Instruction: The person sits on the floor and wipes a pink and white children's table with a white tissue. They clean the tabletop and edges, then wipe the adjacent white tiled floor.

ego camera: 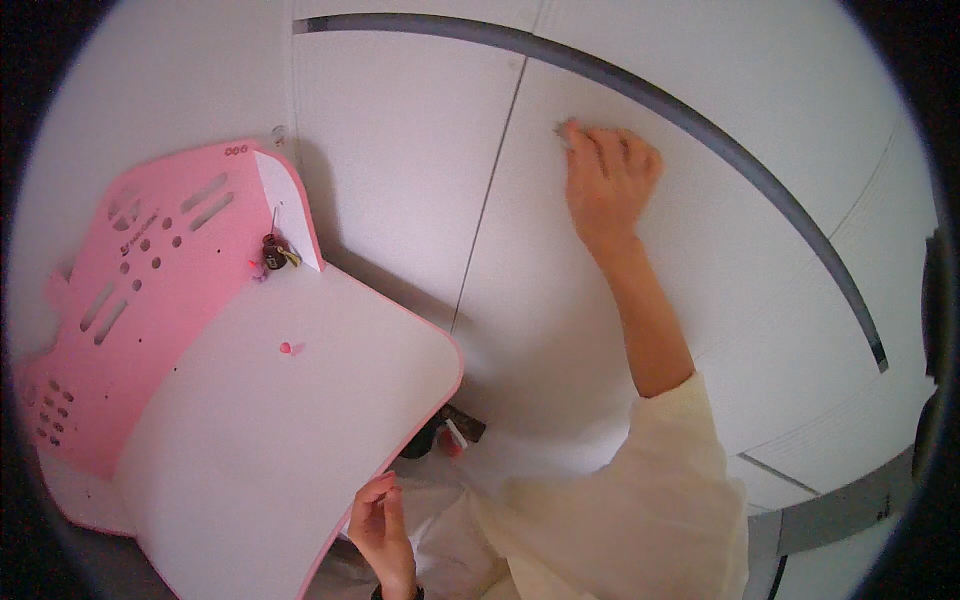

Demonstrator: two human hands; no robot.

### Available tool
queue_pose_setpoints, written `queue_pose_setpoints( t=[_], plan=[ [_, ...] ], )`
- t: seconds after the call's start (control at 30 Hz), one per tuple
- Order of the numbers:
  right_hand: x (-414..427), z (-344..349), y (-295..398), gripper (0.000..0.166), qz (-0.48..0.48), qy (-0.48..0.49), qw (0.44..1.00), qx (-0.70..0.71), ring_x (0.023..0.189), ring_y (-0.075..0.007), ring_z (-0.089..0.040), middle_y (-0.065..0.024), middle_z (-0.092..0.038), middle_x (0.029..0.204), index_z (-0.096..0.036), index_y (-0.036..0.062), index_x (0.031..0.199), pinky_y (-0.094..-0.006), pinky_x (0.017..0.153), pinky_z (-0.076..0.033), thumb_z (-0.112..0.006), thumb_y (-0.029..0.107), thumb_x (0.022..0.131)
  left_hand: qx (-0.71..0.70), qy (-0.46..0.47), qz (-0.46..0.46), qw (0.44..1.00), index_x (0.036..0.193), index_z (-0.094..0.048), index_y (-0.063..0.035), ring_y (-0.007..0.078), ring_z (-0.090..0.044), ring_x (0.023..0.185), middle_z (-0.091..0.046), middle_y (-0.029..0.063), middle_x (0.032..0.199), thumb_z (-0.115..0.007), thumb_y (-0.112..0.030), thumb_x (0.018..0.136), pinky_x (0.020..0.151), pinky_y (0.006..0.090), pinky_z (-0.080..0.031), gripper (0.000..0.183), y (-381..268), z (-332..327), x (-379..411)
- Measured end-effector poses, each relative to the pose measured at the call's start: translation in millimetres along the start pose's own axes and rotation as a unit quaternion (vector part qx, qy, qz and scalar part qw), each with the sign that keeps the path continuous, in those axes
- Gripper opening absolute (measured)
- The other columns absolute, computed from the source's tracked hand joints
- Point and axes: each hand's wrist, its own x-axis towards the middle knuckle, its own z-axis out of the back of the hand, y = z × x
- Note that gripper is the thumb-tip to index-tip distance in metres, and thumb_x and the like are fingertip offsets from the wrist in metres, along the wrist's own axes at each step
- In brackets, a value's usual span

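My right hand (611,180) is raised against the white cabinet door (555,247), its fingers curled and thumb and index fingertip pinched on a small greyish thing (561,130) too blurred to name. Over the front edge of a white desk top with pink edging (300,420) is my left hand (381,517), fingers bent, thumb near the fingertips; whether it holds anything cannot be told. A small dark glass bottle (274,253), with a thin stick rising from it, stands at the desk's back corner. Nearer on the desk top lies a small pink piece (286,348).
A pink back panel (172,255) with holes and slots rises along the desk's left side. Small pink and yellow items (289,257) lie beside the bottle. A long dark handle groove (600,69) curves across the white doors. Dark objects (463,423) show under the desk's edge.
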Motion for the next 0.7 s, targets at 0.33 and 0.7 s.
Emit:
queue_pose_setpoints(
  t=[0.33, 0.7],
  plan=[
    [4, 50, -65, 0.026, -0.073, -0.042, 0.990, -0.117, 0.099, -0.0227, -0.052, 0.0031, -0.061, 0.095, -0.070, 0.0188, 0.101, -0.0428, 0.083, -0.036, -0.072, 0.016, 0.075, 0.036, 0.003, -0.047, 0.998, 0.102, -0.064, -0.0001, 0.0151, -0.060, 0.095, -0.065, 0.0114, 0.110, -0.059, 0.000, 0.092, 0.082, 0.0261, -0.047, 0.012, -9, 14, 30],
    [21, 51, -60, 0.026, -0.057, 0.001, 0.995, -0.081, 0.092, -0.0242, -0.052, -0.0005, -0.061, 0.092, -0.070, 0.0164, 0.101, -0.0417, 0.079, -0.036, -0.071, 0.014, 0.075, 0.010, 0.071, -0.047, 0.996, 0.105, -0.064, 0.0011, 0.0155, -0.060, 0.095, -0.065, 0.0098, 0.109, -0.059, -0.001, 0.092, 0.085, 0.0288, -0.048, 0.014, -10, -3, 48]
  ],
)
